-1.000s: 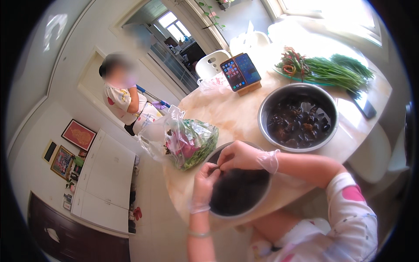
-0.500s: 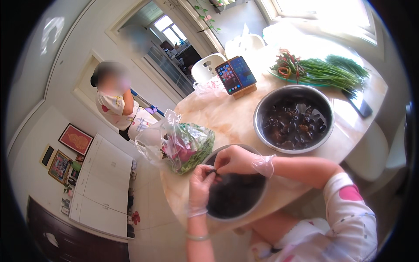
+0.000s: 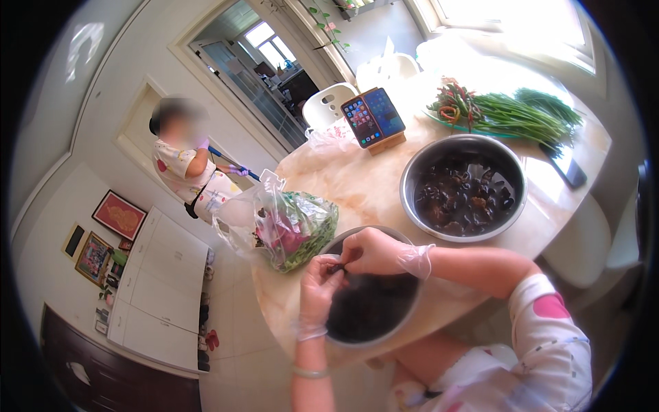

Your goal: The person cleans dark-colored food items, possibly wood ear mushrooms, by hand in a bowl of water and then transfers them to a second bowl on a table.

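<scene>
On round marble table [image 3: 357, 185]: large steel bowl [image 3: 419, 172] of dark soaked fungus in water, near the far edge; bag of greens [image 3: 295, 230], beside the near bowl; near bowl [image 3: 374, 312], dark pieces inside, partly overhanging the table edge. Above it, right hand [image 3: 374, 253] and left hand [image 3: 321, 285], both in thin clear gloves, fingertips pressed together, pinching one small dark piece [image 3: 336, 268]. Risks, judged: wet gloves may let the piece slip and fall outside the bowl; a downward press on the rim could tip the overhanging bowl.
</scene>
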Demonstrator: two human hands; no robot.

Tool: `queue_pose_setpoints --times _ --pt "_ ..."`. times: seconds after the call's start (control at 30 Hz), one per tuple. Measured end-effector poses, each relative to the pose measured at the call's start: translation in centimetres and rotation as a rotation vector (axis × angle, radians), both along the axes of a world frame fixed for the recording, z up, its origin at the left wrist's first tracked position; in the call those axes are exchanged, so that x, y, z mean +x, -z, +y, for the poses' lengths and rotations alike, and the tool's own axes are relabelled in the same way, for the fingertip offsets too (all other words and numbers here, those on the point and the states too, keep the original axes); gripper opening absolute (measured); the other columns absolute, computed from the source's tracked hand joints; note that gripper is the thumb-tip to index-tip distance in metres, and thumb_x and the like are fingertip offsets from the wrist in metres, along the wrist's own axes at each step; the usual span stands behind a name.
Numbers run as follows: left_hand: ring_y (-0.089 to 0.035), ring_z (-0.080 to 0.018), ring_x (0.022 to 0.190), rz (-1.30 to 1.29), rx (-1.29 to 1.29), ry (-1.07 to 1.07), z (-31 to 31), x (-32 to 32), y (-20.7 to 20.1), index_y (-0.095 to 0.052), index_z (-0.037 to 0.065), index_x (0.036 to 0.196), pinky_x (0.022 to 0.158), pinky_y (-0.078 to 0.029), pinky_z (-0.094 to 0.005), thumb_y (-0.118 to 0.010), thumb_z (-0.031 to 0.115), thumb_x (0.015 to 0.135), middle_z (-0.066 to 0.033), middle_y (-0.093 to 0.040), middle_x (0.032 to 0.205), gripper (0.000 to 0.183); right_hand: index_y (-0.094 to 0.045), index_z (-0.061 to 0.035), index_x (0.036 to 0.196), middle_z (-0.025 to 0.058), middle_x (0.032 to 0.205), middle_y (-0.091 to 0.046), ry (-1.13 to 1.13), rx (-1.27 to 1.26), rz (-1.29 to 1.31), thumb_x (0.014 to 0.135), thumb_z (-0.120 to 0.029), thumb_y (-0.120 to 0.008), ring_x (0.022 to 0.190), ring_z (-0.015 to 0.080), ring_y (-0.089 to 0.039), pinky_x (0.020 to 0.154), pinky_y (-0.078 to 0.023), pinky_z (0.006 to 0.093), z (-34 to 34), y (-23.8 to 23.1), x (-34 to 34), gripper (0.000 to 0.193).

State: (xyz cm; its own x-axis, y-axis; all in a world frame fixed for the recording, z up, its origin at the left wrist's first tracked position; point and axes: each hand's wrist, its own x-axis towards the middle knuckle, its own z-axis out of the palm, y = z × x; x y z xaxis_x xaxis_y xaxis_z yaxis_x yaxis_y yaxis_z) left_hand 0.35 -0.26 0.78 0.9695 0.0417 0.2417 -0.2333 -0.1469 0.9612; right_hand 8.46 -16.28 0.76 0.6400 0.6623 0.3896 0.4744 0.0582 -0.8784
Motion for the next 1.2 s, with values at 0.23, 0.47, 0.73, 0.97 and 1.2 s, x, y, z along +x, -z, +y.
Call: queue_pose_setpoints --times 0.23,0.47,0.73,0.97,1.2 --pt "-0.055 -0.0103 0.067 0.018 0.092 0.024 0.7 0.1 0.7 -0.051 0.003 0.092 0.063 -0.047 -0.0219 -0.055 -0.003 0.083 -0.0046 -0.057 0.085 0.012 -0.063 0.0022 0.079 0.0129 0.072 -0.064 0.008 -0.124 -0.023 0.067 -0.011 -0.066 0.070 0.0178 -0.062 0.067 -0.048 0.0269 -0.4 -0.8 -0.6 0.018" --pt "-0.057 -0.0113 0.070 0.010 0.054 0.032 0.1 -0.2 0.3 -0.050 0.003 0.089 0.063 -0.050 -0.0229 -0.059 -0.004 0.081 -0.0055 -0.057 0.084 0.014 -0.061 0.0019 0.075 0.0114 0.068 -0.062 0.036 -0.124 -0.033 0.065 -0.011 -0.067 0.065 0.0161 -0.059 0.064 -0.047 0.0269 -0.6 -1.2 -1.1 0.017" --pt "-0.057 -0.0128 0.072 -0.115 -0.055 0.006 0.3 -0.5 0.2 -0.052 0.004 0.084 0.062 -0.050 -0.0230 -0.059 -0.010 0.077 -0.0066 -0.057 0.086 0.017 -0.056 0.0026 0.070 0.0077 0.064 -0.059 -0.049 0.060 0.071 0.066 -0.006 -0.063 0.063 0.0104 -0.055 0.060 -0.046 0.0252 -0.4 -1.2 -1.0 0.012" --pt "-0.056 -0.0146 0.075 -0.086 -0.175 -0.028 0.8 -0.2 0.4 -0.052 0.005 0.085 0.063 -0.049 -0.0248 -0.055 -0.013 0.076 -0.0077 -0.057 0.087 0.020 -0.057 0.0013 0.072 0.0050 0.066 -0.058 -0.071 0.170 -0.020 0.069 -0.001 -0.062 0.065 0.0086 -0.053 0.061 -0.046 0.0238 0.0 -0.4 -0.9 0.007" --pt "-0.054 -0.0164 0.075 -0.060 -0.344 -0.007 1.4 0.4 0.8 -0.052 0.005 0.090 0.068 -0.044 -0.0260 -0.055 -0.001 0.084 -0.0096 -0.058 0.086 0.010 -0.057 0.0010 0.070 0.0088 0.064 -0.059 -0.064 0.110 -0.129 0.068 -0.003 -0.063 0.059 0.0132 -0.056 0.059 -0.046 0.0259 0.0 -0.5 -0.7 0.007"
